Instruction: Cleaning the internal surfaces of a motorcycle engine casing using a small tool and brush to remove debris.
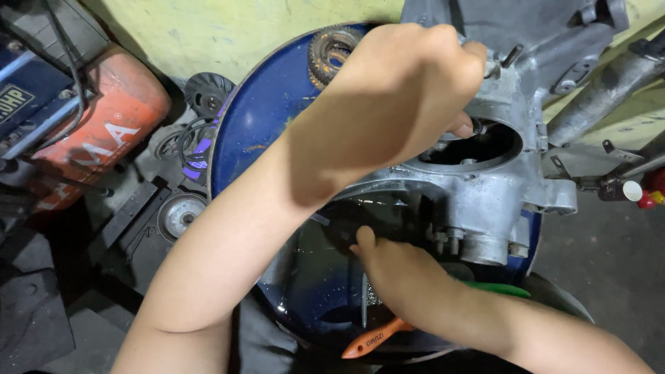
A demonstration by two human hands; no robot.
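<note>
- Left hand: reaches across the blue drum top, curled over the upper edge of the aluminium engine casing. Fingertips touch the rim of the casing's round opening. Back of the hand faces the camera, so cannot tell whether the fingers pinch anything.
- Right hand: low on the near side of the casing, thumb up, fingers tucked under the casing's shadowed edge. Grip hidden; cannot tell if it is closed on anything.
- Engine casing: grey cast metal, lying on the drum top towards its right side, overhanging the rim at right. Studs and a short cylindrical boss project from its near face.
- Drum top: wet, oily sheen near the right hand.
- Gear wheel: toothed, at the drum's far edge, just beside the left hand.
- Orange-handled tool: on the near drum rim, beneath the right forearm; a thin metal rod stands close by.
- Red machine: floor, far left, well apart.
</note>
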